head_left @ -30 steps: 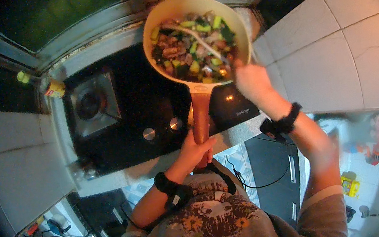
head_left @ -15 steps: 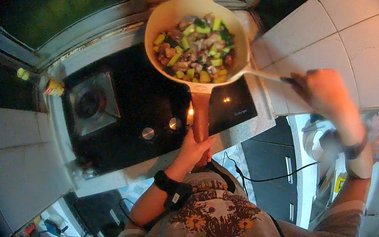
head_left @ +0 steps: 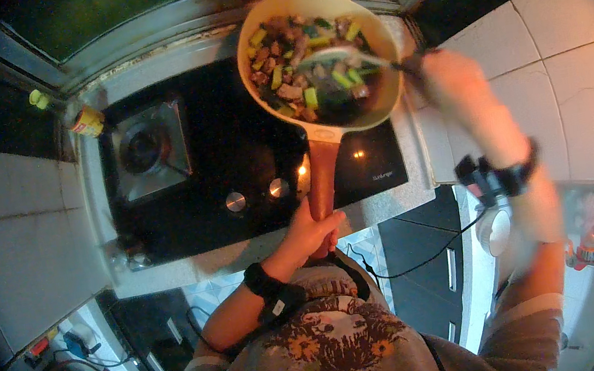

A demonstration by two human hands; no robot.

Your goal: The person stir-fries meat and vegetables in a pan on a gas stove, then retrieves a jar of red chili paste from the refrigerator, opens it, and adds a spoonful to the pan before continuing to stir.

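Note:
A cream-coloured frying pan (head_left: 389, 96) with a brown handle sits over the right side of the black gas stove (head_left: 219, 120). Chopped green stalks and small browned pieces, apparently meat, fill it (head_left: 289, 92). My left hand (head_left: 313, 232) is wrapped round the end of the handle, close to my body. Beyond the pan's right rim, my right hand (head_left: 451, 80) grips the dark handle of a spatula (head_left: 339, 54), its light head down among the food. Both the spatula head and my right hand are blurred by motion. The burner beneath the pan is hidden.
A bare burner (head_left: 142, 150) is on the stove's left, with two knobs (head_left: 236, 201) near the front. A small yellow tin (head_left: 88, 122) stands at the back left corner. White tiled walls (head_left: 509, 72) rise at both sides. A black cable (head_left: 422, 268) hangs by the drawers.
My right hand has moved left and farther away, carrying the spatula head from the pan's right rim into the middle. Food has been pushed leftward, baring some pan bottom. My left hand keeps its hold.

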